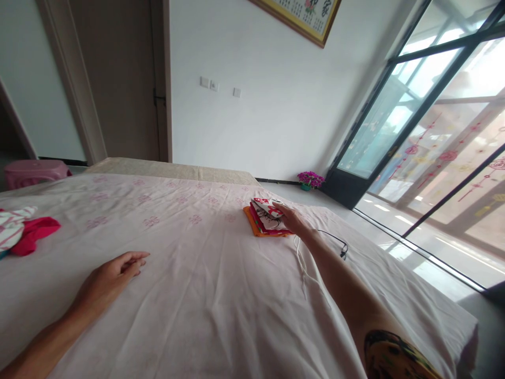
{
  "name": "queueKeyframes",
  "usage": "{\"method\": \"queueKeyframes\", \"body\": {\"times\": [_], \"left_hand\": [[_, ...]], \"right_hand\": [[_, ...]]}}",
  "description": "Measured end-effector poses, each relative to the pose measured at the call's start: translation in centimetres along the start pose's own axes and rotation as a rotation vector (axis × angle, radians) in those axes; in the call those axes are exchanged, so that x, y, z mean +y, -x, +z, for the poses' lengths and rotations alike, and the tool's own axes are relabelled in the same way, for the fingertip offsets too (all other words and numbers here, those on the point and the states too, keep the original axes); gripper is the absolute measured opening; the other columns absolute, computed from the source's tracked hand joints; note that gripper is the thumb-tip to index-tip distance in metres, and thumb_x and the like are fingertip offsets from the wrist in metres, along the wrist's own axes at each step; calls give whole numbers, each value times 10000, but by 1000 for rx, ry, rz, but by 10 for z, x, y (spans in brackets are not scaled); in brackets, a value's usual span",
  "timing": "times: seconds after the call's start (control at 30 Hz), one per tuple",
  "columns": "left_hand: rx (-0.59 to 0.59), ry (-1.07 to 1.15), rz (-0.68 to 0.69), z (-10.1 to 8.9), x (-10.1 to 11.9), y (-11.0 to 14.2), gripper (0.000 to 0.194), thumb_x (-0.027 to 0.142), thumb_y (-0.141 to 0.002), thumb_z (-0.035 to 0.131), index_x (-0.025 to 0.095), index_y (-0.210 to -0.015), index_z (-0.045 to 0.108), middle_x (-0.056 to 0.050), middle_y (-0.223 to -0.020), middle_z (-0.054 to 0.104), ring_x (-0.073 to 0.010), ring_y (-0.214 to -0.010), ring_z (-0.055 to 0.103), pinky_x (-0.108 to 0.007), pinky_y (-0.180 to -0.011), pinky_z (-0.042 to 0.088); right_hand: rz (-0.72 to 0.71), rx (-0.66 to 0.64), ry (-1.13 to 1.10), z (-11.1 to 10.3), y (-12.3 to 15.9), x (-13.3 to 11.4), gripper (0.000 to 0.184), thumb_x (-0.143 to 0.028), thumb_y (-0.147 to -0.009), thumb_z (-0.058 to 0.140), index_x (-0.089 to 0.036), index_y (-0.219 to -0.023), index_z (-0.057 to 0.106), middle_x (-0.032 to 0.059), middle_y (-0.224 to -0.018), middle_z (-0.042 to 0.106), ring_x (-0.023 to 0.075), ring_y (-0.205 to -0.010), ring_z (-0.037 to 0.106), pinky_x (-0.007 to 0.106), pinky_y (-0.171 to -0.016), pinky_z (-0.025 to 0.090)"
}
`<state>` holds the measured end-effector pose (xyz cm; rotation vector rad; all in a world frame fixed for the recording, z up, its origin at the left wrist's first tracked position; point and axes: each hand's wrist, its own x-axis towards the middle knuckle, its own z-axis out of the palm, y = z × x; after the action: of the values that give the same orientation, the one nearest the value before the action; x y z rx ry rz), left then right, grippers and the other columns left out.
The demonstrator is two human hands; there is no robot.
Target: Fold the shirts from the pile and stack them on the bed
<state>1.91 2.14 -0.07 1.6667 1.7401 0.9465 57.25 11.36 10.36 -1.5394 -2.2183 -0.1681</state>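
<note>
My right hand (291,218) rests on a small stack of folded cloths near the right side of the bed. Its fingers lie stretched over the top one, a folded white cloth with red and black print (265,213); the thumb is hidden. Under that are a dark red layer and an orange folded cloth (251,222), which juts out on the left. Well to the left, my left hand (122,267) hovers just over or touches the pale pink sheet (189,305). Its fingers are loosely bent, slightly apart, and hold nothing.
A crumpled red and white striped cloth (29,234) lies at the left. White and black cables (302,260) run beside my right forearm. Beyond the bed are a pink plastic stool (37,172), a potted purple flower (311,180) and glass doors (402,121).
</note>
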Motion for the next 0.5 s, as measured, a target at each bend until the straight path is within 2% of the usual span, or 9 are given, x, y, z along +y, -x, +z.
{"method": "queueKeyframes", "body": {"times": [0.1, 0.2, 0.33, 0.4, 0.5], "left_hand": [[-68, 41, -41, -2, 3, 1, 414, 431, -782, 553, 249, -1132, 683, -47, -1095, 764, -215, -992, 727, -212, -756, 548], [-69, 47, -65, -3, 2, 0, 407, 420, -772, 571, 254, -1128, 678, -38, -1104, 762, -212, -999, 723, -204, -764, 536], [-88, 61, -55, -3, 2, 0, 421, 419, -813, 557, 215, -1170, 645, -49, -1108, 759, -207, -1004, 717, -217, -819, 517], [-96, 63, -61, -4, 3, 1, 426, 409, -828, 547, 200, -1189, 630, -56, -1117, 756, -207, -1011, 712, -222, -834, 509], [-100, 52, -60, -4, 3, 1, 432, 413, -833, 541, 202, -1200, 624, -58, -1132, 751, -209, -1027, 707, -227, -849, 504]], "right_hand": [[-48, -26, 32, 2, 4, -1, 688, -30, -789, 393, -195, -1449, 495, 65, -1472, 506, 231, -1360, 467, 412, -1140, 383], [-100, -93, 76, 11, 11, -12, 631, -69, -847, 385, -202, -1457, 482, 75, -1506, 464, 242, -1383, 434, 428, -1144, 363], [2, -54, 149, 25, 16, -30, 581, -116, -903, 361, -193, -1470, 455, 91, -1523, 437, 249, -1412, 384, 432, -1156, 318], [64, -47, 169, 31, 17, -37, 611, -104, -882, 374, -183, -1485, 428, 95, -1545, 403, 247, -1436, 342, 432, -1172, 281], [79, -84, 166, 35, 17, -41, 661, -108, -841, 420, -174, -1498, 404, 96, -1580, 340, 251, -1476, 253, 453, -1197, 203]]}}
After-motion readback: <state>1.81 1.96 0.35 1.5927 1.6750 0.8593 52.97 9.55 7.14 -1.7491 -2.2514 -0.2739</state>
